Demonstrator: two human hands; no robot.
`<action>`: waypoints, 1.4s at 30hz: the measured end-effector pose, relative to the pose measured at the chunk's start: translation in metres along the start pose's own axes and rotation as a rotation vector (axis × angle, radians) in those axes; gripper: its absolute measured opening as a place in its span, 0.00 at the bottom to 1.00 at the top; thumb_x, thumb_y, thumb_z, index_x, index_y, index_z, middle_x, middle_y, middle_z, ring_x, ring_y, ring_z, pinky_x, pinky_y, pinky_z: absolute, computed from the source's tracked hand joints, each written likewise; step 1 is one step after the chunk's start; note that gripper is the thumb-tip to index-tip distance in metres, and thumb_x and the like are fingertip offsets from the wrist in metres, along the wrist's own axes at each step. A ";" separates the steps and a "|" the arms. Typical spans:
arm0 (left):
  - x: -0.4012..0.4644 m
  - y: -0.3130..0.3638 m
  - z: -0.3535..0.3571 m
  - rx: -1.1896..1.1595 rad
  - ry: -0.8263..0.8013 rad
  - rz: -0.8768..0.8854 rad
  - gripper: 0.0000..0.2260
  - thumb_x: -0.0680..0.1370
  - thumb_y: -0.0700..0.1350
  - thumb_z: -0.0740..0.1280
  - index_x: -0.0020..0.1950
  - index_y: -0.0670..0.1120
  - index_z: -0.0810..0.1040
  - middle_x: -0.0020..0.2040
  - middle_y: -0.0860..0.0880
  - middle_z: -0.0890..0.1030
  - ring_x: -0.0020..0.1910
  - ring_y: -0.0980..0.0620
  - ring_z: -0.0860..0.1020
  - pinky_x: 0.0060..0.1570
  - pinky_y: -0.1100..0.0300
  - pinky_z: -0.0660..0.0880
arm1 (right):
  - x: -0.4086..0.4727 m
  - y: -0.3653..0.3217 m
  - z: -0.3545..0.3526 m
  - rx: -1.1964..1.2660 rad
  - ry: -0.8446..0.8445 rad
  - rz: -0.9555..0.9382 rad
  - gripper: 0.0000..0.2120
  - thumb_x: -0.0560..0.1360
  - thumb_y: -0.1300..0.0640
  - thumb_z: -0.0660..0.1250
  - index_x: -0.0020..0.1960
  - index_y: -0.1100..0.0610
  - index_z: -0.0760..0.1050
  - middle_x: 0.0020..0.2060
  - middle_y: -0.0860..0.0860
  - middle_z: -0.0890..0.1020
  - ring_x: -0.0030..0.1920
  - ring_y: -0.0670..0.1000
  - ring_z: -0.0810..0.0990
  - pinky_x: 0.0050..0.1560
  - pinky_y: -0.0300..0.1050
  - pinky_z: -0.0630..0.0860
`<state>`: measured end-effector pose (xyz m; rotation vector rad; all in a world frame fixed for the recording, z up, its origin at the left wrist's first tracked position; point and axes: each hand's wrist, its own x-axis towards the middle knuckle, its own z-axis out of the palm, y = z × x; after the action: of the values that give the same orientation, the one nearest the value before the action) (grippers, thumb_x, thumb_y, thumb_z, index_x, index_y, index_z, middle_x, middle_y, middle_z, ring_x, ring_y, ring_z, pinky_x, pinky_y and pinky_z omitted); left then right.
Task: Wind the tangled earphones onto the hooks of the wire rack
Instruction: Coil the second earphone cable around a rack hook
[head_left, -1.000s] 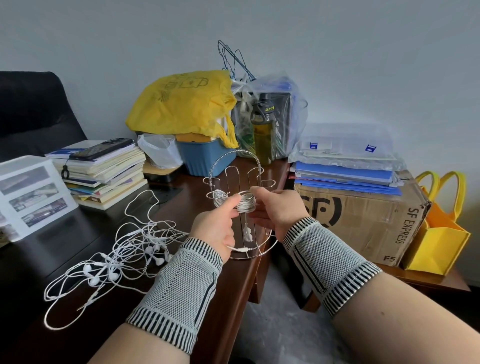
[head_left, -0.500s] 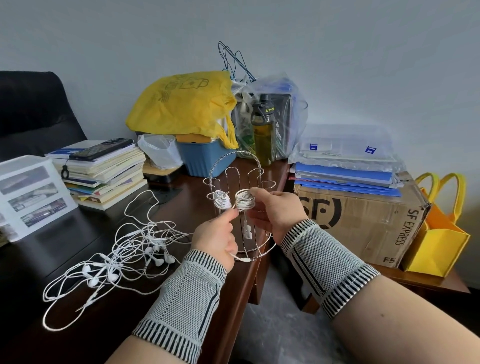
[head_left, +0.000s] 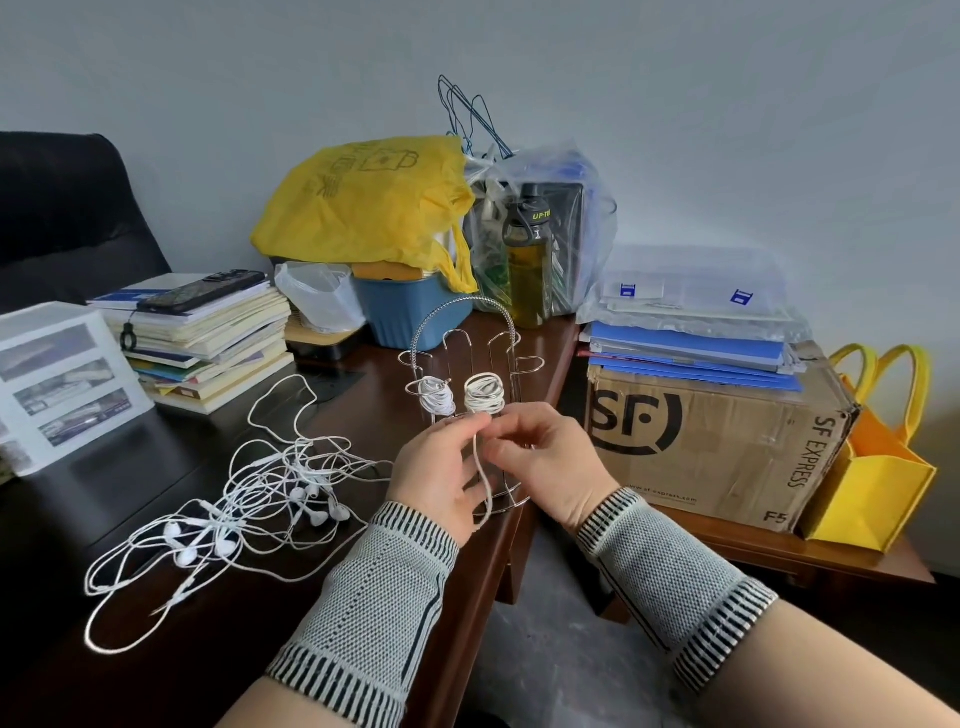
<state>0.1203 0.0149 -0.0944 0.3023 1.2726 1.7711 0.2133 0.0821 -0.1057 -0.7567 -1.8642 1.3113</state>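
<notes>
Wire rack (head_left: 470, 364): upright at the desk's (head_left: 171, 670) right front edge, base ring reaching the drop-off.
Wound earphones: 2 coils on neighbouring hooks, a left coil (head_left: 435, 397) and a right coil (head_left: 484, 395).
Left hand (head_left: 439, 475): fingers curled, pinching the loose cord (head_left: 480, 467) just under the right coil.
Right hand (head_left: 540, 457): fingertips pinch the same cord, touching the left hand.
Tangled earphones (head_left: 244, 504): piled on the desk left of the rack, near the hands.
Room: book stack (head_left: 208, 338) behind the tangle; cardboard box (head_left: 717, 436) right of the rack across a floor gap.
</notes>
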 end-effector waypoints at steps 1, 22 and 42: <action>0.001 0.000 0.000 0.024 0.002 -0.001 0.11 0.75 0.41 0.70 0.57 0.43 0.81 0.52 0.44 0.84 0.53 0.45 0.83 0.59 0.44 0.76 | -0.002 -0.001 0.000 -0.074 -0.029 -0.022 0.07 0.69 0.61 0.74 0.39 0.49 0.80 0.51 0.50 0.77 0.51 0.44 0.78 0.54 0.33 0.74; 0.002 0.005 -0.003 -0.060 0.021 0.003 0.12 0.80 0.45 0.61 0.58 0.42 0.80 0.54 0.44 0.84 0.56 0.46 0.81 0.62 0.47 0.71 | 0.001 -0.008 0.008 -0.466 0.198 -0.476 0.03 0.73 0.56 0.69 0.46 0.54 0.81 0.43 0.46 0.72 0.47 0.50 0.74 0.48 0.40 0.71; 0.002 0.005 0.005 -0.019 0.093 -0.006 0.13 0.75 0.52 0.70 0.52 0.44 0.80 0.46 0.46 0.85 0.43 0.50 0.80 0.50 0.53 0.74 | 0.013 -0.038 0.020 -0.453 0.343 -0.365 0.06 0.75 0.54 0.67 0.43 0.52 0.82 0.40 0.48 0.80 0.41 0.50 0.79 0.44 0.47 0.76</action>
<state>0.1197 0.0192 -0.0885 0.2070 1.3203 1.8090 0.1878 0.0700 -0.0712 -0.7619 -1.9143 0.4985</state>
